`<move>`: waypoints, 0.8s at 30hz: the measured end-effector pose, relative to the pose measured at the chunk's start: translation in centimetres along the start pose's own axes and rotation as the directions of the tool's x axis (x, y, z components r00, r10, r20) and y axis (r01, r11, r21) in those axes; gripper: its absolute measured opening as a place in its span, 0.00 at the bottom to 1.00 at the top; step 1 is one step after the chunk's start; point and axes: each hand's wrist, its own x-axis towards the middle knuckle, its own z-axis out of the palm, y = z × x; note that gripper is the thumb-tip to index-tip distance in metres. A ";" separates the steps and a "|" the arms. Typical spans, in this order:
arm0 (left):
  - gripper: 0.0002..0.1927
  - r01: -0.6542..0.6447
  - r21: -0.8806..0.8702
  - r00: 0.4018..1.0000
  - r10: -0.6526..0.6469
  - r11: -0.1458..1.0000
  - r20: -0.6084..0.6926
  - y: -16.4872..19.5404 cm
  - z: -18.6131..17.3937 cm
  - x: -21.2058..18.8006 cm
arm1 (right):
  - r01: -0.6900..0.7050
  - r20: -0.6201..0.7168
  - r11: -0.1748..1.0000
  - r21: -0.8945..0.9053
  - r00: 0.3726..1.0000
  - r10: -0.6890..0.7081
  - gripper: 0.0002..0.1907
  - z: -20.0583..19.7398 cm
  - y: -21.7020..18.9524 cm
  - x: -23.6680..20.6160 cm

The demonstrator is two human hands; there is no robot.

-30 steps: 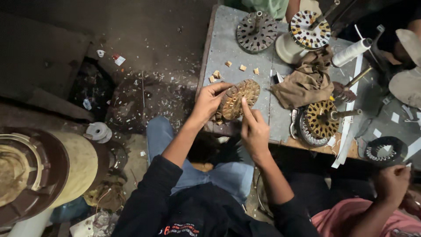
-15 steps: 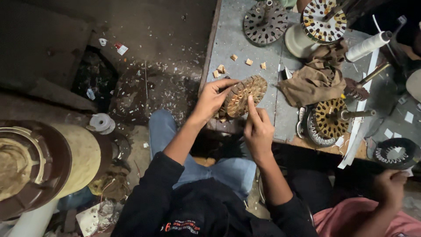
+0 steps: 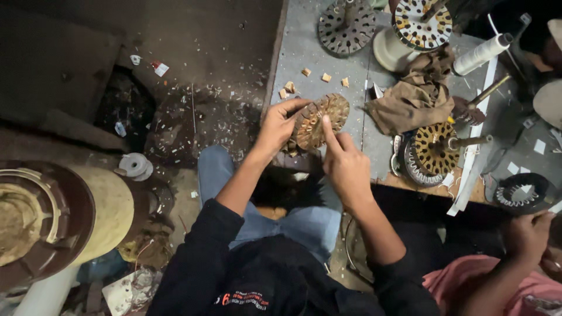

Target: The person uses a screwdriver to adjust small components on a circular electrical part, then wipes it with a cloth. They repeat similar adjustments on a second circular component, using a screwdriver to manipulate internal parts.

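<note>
The round wound disc (image 3: 319, 120) sits at the near left corner of the grey counter (image 3: 304, 58), tilted up on its edge, close to where the counter's left edge drops to the floor (image 3: 193, 117). The left hand (image 3: 278, 126) grips the disc's left rim, thumb over the top and fingers curled behind. The right hand (image 3: 345, 164) is mostly closed, with its forefinger stretched out and pressing on the disc's face near the middle.

The disc is brownish, with copper-coloured windings packed in slots round its rim and a paler, worn-looking face.

Bare counter lies above the disc, broken only by a few small tan scraps (image 3: 319, 77). To the right, room is tight: a crumpled brown rag (image 3: 413, 99) lies just beside the disc, and below it a second wound disc on a spindle (image 3: 433, 149). Farther back stand a dark slotted disc (image 3: 346, 26) and a white-and-gold one on a pale stand (image 3: 421, 23), with a white spool (image 3: 483, 54) to their right.

The floor on the left is littered with white chips. A large round drum (image 3: 47, 216) stands at the far left.

At the lower right another person's hand (image 3: 527, 237) holds the edge of a dark ring (image 3: 521, 193), well apart from the person's own hands.
</note>
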 end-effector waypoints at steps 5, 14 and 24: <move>0.13 -0.009 0.010 1.000 0.009 1.000 -0.004 -0.6 -0.5 0.2 | 0.032 0.085 0.998 0.056 0.996 -0.036 0.39 -1.1 -0.1 0.1; 0.14 -0.059 0.103 0.998 0.057 0.993 0.028 -0.5 -1.1 1.0 | 0.117 0.151 0.990 0.077 0.980 -0.128 0.22 -12.5 -2.0 2.7; 0.11 -0.090 0.029 0.996 0.089 0.996 0.027 -1.9 -1.3 -0.7 | 0.115 0.155 0.656 0.746 0.928 -0.339 0.24 -22.4 -8.1 0.0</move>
